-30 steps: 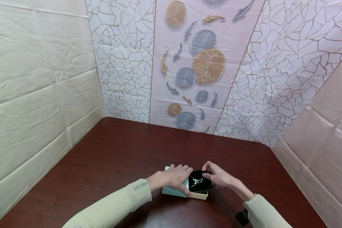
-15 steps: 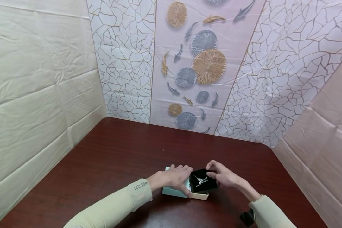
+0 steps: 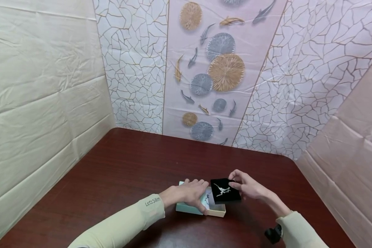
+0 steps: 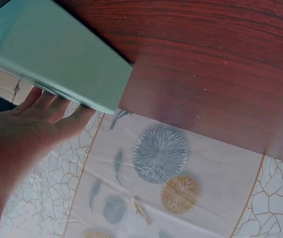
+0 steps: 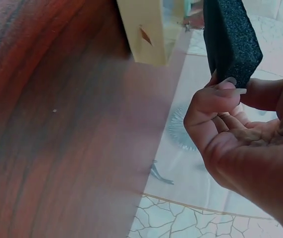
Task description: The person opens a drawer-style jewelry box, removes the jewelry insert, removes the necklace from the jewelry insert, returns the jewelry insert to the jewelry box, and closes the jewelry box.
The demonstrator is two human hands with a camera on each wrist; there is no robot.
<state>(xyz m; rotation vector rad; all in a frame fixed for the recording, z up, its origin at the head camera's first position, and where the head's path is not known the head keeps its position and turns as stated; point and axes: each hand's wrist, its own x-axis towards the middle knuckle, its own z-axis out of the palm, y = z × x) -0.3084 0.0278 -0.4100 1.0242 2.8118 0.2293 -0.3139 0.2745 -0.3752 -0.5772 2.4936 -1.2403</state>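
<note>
A small jewelry box with a pale teal sleeve (image 3: 189, 208) and a cream tray (image 3: 217, 213) sits on the table. My left hand (image 3: 190, 193) spans it, thumb at the near side and fingers over the far edge; the left wrist view shows those fingers along the teal sleeve (image 4: 62, 54). Between thumb and fingers, my right hand (image 3: 246, 186) pinches the edge of a black foam pad (image 3: 226, 199), tilted above the tray's right end. A silvery chain-like piece of jewelry (image 3: 222, 190) lies on the pad. Inside the tray, a thin dark-and-silver detail (image 3: 207, 199) shows beside my left hand.
The dark red-brown table (image 3: 142, 158) reaches back to a patterned cloth wall (image 3: 201, 103). Cream padded panels (image 3: 49, 103) stand at the left, and similar pinkish ones (image 3: 353, 144) at the right. A black device (image 3: 273, 235) is strapped at my right wrist.
My right hand has lifted the black pad up and to the right out of the cream tray, so the tray's inside now shows. My left hand has stayed on the box.
</note>
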